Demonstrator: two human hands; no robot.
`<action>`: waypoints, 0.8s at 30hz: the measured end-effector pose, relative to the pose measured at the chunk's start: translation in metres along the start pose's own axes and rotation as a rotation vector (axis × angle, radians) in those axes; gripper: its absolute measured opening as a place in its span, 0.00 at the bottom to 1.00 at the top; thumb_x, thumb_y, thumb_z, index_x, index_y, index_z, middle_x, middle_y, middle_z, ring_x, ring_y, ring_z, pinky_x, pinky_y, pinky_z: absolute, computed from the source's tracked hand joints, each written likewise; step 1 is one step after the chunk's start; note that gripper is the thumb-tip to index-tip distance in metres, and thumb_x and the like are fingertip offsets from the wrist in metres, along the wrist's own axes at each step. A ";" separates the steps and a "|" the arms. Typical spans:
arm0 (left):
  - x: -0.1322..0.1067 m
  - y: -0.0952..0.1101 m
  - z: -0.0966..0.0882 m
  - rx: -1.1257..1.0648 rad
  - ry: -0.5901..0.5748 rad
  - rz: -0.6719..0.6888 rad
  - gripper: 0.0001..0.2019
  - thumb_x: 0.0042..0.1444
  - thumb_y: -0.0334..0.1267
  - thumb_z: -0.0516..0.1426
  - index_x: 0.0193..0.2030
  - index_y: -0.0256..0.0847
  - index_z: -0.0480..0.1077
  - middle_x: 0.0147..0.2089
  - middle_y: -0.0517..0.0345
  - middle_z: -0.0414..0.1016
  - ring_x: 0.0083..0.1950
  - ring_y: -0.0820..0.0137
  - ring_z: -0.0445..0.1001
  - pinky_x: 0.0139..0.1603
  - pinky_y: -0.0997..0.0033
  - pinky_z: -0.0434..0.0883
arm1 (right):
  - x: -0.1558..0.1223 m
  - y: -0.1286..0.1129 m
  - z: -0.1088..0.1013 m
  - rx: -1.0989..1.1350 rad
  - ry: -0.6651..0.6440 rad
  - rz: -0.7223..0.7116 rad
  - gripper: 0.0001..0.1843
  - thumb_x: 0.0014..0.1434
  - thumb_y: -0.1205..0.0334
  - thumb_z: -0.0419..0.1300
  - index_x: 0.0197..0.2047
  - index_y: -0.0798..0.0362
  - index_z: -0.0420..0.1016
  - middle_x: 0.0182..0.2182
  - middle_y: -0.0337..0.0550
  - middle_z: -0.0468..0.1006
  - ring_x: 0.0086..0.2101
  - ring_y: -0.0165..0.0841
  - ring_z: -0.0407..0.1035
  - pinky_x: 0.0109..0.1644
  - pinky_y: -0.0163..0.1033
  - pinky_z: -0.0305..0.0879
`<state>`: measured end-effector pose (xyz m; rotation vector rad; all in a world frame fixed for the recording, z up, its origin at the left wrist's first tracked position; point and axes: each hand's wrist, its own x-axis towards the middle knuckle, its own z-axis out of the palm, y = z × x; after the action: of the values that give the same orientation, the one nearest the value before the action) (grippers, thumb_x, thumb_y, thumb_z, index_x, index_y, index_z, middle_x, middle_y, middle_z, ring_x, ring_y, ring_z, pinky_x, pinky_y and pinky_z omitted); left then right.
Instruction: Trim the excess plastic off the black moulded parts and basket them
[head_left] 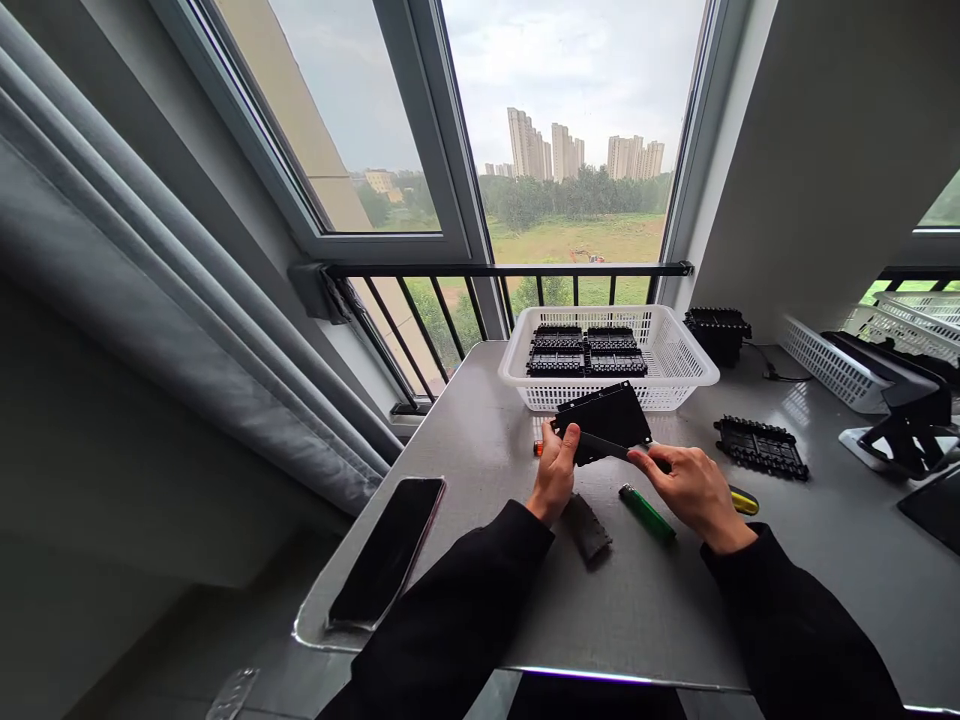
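Observation:
My left hand grips the lower left corner of a flat black plastic panel, tilted up above the grey table. My right hand is closed on a utility knife whose yellow handle end sticks out to the right. Its dark blade lies along the panel's lower edge. A green lighter rests on the table just under my right hand. A small dark ribbed piece lies beside my left wrist.
A white basket holding black ribbed parts stands behind the panel. Another black part lies to the right, and one more sits by the wall. A phone lies at the table's left edge. More white baskets and a stand are far right.

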<state>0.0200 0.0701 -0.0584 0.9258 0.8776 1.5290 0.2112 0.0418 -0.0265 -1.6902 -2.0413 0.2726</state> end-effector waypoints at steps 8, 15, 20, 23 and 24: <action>0.004 0.009 -0.001 0.146 0.040 0.130 0.22 0.50 0.46 0.65 0.46 0.44 0.61 0.48 0.54 0.74 0.55 0.61 0.72 0.59 0.61 0.65 | 0.000 0.002 -0.007 -0.014 -0.008 0.020 0.30 0.63 0.36 0.47 0.26 0.48 0.75 0.21 0.42 0.75 0.24 0.35 0.67 0.28 0.37 0.46; 0.009 0.016 -0.005 0.179 0.081 0.152 0.21 0.50 0.50 0.64 0.44 0.42 0.64 0.45 0.54 0.75 0.51 0.61 0.73 0.57 0.59 0.67 | 0.002 0.016 -0.013 0.033 0.102 0.025 0.34 0.63 0.33 0.45 0.21 0.51 0.70 0.18 0.41 0.71 0.22 0.33 0.62 0.28 0.37 0.47; 0.009 0.017 -0.005 0.137 0.083 0.140 0.21 0.48 0.47 0.65 0.44 0.41 0.66 0.44 0.53 0.76 0.50 0.60 0.74 0.56 0.59 0.67 | 0.005 0.024 -0.015 0.070 0.052 0.032 0.34 0.62 0.33 0.44 0.19 0.51 0.68 0.17 0.41 0.69 0.22 0.33 0.61 0.28 0.37 0.48; 0.010 0.018 -0.007 0.138 0.108 0.142 0.19 0.48 0.46 0.65 0.44 0.41 0.67 0.43 0.53 0.77 0.48 0.60 0.75 0.55 0.59 0.68 | 0.006 0.029 -0.017 0.055 0.048 0.057 0.34 0.62 0.34 0.45 0.18 0.51 0.66 0.17 0.42 0.69 0.22 0.33 0.61 0.28 0.37 0.48; 0.010 0.018 -0.007 0.140 0.113 0.140 0.19 0.48 0.45 0.65 0.43 0.41 0.67 0.43 0.53 0.77 0.48 0.60 0.75 0.55 0.59 0.68 | 0.006 0.030 -0.017 0.043 0.056 0.064 0.34 0.62 0.34 0.45 0.18 0.51 0.66 0.17 0.42 0.69 0.22 0.33 0.61 0.28 0.37 0.48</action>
<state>0.0049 0.0775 -0.0439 1.0274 1.0294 1.6688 0.2447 0.0515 -0.0231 -1.7198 -1.9302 0.2850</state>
